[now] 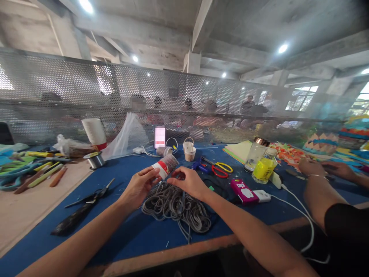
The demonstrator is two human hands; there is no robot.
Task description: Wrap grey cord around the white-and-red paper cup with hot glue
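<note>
My left hand (141, 187) grips a paper cup (162, 168) with a white and red printed wall, tilted over the table. Grey cord is wound round one end of that cup. Just to the right, my right hand (188, 181) has its fingers curled beside the wound part; what they pinch, if anything, is hidden. Below both hands lies a loose heap of grey cord (178, 207). Past the cup stands a small basket with a handle (189, 152), and a cord-wrapped piece (165, 151) lies near a lit phone (160, 137).
Black scissors (93, 196) lie at left, beyond them a wire spool (95, 160) and stacked paper cups (94, 132). Red-and-yellow scissors (221, 169), a glass jar (256, 154), a yellow bottle (264, 169) and a purple power bank (244, 191) are at right. A co-worker's hands (313, 169) are farther right.
</note>
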